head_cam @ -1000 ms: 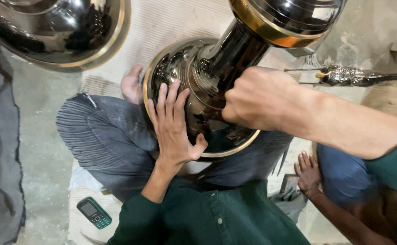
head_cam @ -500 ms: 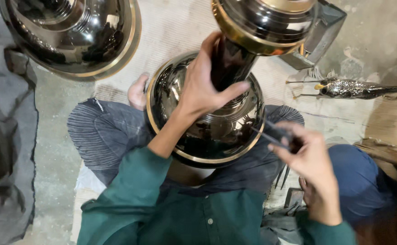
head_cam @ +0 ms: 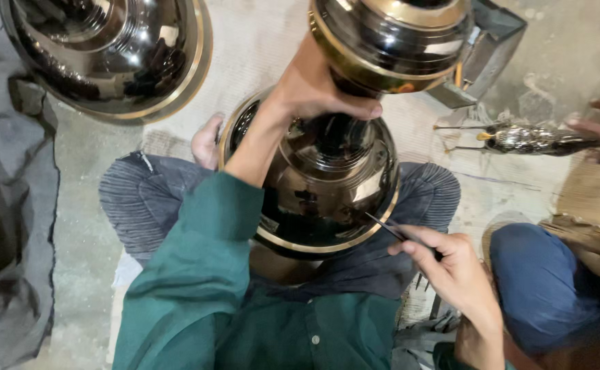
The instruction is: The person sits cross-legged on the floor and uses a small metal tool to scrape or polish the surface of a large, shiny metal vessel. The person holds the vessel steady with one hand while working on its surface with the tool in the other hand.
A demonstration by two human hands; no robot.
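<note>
I am gripping the neck of the dark, gold-rimmed metal vase (head_cam: 327, 185) with my left hand (head_cam: 320, 85), fingers closed tight around it as it is resting in my lap. My right hand (head_cam: 451, 264) is pinching a thin pointed tool (head_cam: 389, 229) at the lower rim; I am judging that steadying the neck is keeping the tip from skidding.

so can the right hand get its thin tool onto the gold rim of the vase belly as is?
Probably yes: the right hand holds the thin tool with its tip already beside the gold rim, nothing between them.
</note>
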